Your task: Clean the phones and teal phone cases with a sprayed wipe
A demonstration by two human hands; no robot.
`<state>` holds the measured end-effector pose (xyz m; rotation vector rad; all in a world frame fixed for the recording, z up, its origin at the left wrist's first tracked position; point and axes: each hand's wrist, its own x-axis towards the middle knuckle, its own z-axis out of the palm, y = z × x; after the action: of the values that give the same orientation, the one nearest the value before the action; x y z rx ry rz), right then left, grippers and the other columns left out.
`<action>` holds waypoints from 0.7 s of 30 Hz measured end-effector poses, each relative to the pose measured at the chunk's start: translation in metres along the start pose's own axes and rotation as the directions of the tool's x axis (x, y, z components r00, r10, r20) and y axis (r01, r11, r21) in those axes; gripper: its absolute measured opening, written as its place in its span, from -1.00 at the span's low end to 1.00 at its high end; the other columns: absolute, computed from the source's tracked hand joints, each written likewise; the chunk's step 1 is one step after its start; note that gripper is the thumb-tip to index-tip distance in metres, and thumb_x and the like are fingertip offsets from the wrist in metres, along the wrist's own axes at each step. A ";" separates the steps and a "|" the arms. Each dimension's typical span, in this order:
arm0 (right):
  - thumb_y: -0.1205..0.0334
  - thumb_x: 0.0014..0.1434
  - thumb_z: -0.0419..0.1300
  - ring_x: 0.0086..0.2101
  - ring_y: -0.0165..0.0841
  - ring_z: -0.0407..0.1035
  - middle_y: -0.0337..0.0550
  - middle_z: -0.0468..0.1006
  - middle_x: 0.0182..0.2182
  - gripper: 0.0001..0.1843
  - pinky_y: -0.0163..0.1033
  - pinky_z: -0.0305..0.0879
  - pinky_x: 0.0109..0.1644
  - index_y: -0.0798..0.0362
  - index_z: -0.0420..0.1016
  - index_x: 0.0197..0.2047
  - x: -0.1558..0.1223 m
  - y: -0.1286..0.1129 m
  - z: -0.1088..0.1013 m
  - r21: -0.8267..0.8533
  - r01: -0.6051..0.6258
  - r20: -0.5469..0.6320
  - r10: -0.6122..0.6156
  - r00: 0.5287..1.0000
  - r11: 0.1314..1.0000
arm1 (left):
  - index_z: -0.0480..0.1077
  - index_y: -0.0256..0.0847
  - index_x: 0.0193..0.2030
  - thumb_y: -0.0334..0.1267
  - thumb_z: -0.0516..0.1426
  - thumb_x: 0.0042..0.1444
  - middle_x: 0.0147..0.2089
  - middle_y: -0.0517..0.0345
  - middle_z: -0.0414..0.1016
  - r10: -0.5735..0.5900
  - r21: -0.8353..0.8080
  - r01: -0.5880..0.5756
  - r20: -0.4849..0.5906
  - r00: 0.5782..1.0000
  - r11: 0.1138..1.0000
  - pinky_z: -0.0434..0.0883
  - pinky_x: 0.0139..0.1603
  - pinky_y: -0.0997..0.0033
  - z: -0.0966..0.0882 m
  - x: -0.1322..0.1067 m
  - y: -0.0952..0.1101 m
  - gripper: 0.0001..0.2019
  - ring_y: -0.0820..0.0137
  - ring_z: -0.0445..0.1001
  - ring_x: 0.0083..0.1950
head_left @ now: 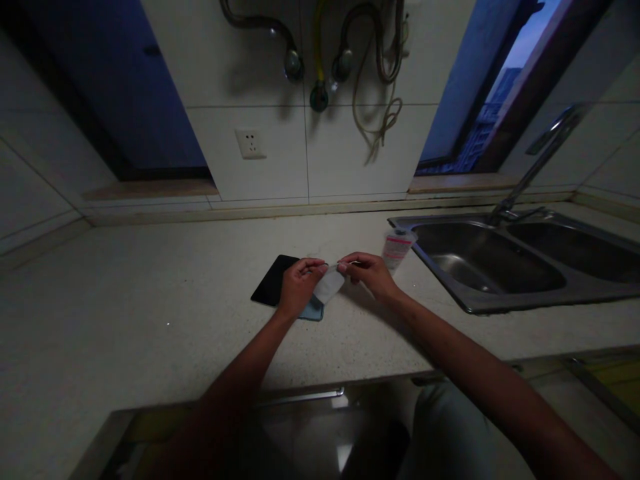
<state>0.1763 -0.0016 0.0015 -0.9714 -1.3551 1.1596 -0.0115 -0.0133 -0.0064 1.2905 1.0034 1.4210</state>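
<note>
A thin, whitish, translucent sheet (329,285) hangs between my two hands over the counter; its exact kind does not show. My left hand (301,280) pinches its upper left edge between thumb and fingers. At the upper right edge, my right hand (369,272) is closed on it in the same way. Under and beside my left hand lies a flat black tablet-like device (271,280). A blue-grey flat item (313,309) sticks out below it, partly covered by the hand and the sheet. Just right of my right hand stands a clear plastic container with a pink label (399,248).
The pale speckled countertop (200,300) runs along a tiled wall. To the right, a double steel sink (487,257) with a tall faucet (537,163) is set into it. A wall socket (251,144) and hanging hoses (375,40) are behind. The counter's front edge lies below my forearms.
</note>
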 end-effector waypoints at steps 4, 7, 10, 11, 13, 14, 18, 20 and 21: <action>-0.04 -0.09 0.47 -0.59 -0.48 0.25 -0.20 0.60 -0.51 -0.66 -0.31 0.16 -0.53 0.04 0.72 -0.33 0.001 -0.003 -0.002 -0.009 0.032 -0.045 -0.032 0.998 0.999 | 0.56 -0.22 -0.28 -0.09 0.37 -0.07 -0.40 0.16 0.55 0.008 0.018 -0.009 0.022 1.000 1.000 0.33 -0.43 0.51 0.001 -0.001 0.001 -0.72 0.48 0.44 -0.44; -0.03 -0.11 0.48 -0.59 -0.47 0.26 -0.17 0.62 -0.48 -0.63 -0.31 0.17 -0.53 0.05 0.74 -0.29 0.001 -0.002 -0.004 -0.029 0.041 -0.078 -0.043 0.996 0.999 | 0.56 -0.22 -0.27 -0.11 0.36 -0.06 -0.49 0.23 0.47 -0.008 0.009 0.008 0.045 0.999 1.000 0.25 -0.51 0.53 0.002 -0.001 0.002 -0.73 0.53 0.34 -0.54; -0.02 -0.13 0.49 -0.61 -0.48 0.27 -0.16 0.63 -0.46 -0.57 -0.31 0.18 -0.54 0.06 0.73 -0.21 0.002 0.000 -0.006 -0.028 0.040 -0.119 -0.043 0.992 0.999 | 0.54 -0.23 -0.24 -0.11 0.35 -0.05 -0.50 0.25 0.46 -0.024 -0.003 0.024 0.028 0.999 1.000 0.21 -0.56 0.52 0.002 0.000 0.002 -0.72 0.54 0.31 -0.60; -0.01 -0.13 0.50 -0.61 -0.49 0.27 -0.16 0.64 -0.44 -0.55 -0.31 0.19 -0.55 0.06 0.72 -0.19 0.002 0.000 -0.006 -0.027 0.040 -0.130 -0.043 0.991 0.999 | 0.53 -0.24 -0.23 -0.11 0.34 -0.04 -0.47 0.23 0.48 -0.030 0.002 0.030 0.022 0.999 1.000 0.21 -0.57 0.51 0.001 0.001 0.002 -0.71 0.54 0.33 -0.61; -0.01 -0.12 0.50 -0.64 -0.51 0.27 -0.16 0.65 -0.39 -0.55 -0.32 0.18 -0.57 0.05 0.70 -0.17 0.002 0.000 -0.007 -0.032 0.042 -0.147 -0.047 0.988 0.999 | 0.51 -0.24 -0.23 -0.09 0.33 -0.02 -0.42 0.19 0.52 -0.035 0.031 0.035 0.000 0.999 0.999 0.19 -0.58 0.50 0.000 0.002 0.002 -0.71 0.52 0.37 -0.62; -0.01 -0.12 0.50 -0.66 -0.52 0.27 -0.17 0.66 -0.39 -0.56 -0.32 0.18 -0.58 0.05 0.69 -0.18 0.001 -0.001 -0.007 -0.038 0.049 -0.156 -0.054 0.986 0.998 | 0.50 -0.24 -0.23 -0.06 0.32 0.00 -0.40 0.17 0.53 -0.033 0.056 0.033 -0.018 0.999 0.998 0.18 -0.59 0.49 -0.001 0.002 0.002 -0.70 0.51 0.37 -0.62; -0.03 -0.05 0.46 -0.72 -0.51 0.25 -0.24 0.61 -0.48 -0.61 -0.32 0.13 -0.65 0.03 0.66 -0.21 -0.002 -0.007 -0.005 -0.036 0.106 -0.185 -0.110 0.977 0.994 | 0.51 -0.22 -0.18 0.03 0.27 0.09 -0.28 0.09 0.56 0.059 0.181 -0.051 -0.042 0.997 0.982 0.25 -0.51 0.48 -0.002 -0.001 0.002 -0.66 0.48 0.44 -0.51; -0.04 0.00 0.44 -0.75 -0.50 0.24 -0.30 0.55 -0.56 -0.64 -0.33 0.11 -0.68 0.03 0.63 -0.22 -0.005 -0.010 -0.003 -0.012 0.141 -0.167 -0.141 0.976 0.990 | 0.52 -0.21 -0.10 0.02 0.29 0.08 -0.13 0.00 0.57 0.176 0.245 -0.173 0.009 0.984 0.954 0.37 -0.36 0.44 -0.001 -0.004 0.001 -0.63 0.41 0.51 -0.33; -0.05 0.02 0.43 -0.76 -0.50 0.23 -0.33 0.52 -0.60 -0.64 -0.34 0.10 -0.69 0.02 0.60 -0.23 -0.006 -0.011 -0.001 0.007 0.157 -0.150 -0.155 0.977 0.988 | 0.53 -0.20 -0.05 0.01 0.32 0.05 -0.03 -0.04 0.54 0.227 0.268 -0.229 0.041 0.973 0.936 0.41 -0.27 0.40 0.000 -0.006 0.001 -0.59 0.37 0.53 -0.22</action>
<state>0.1787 -0.0098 0.0106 -0.9031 -1.2741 0.9607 -0.0119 -0.0189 -0.0072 1.6582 1.0986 1.4847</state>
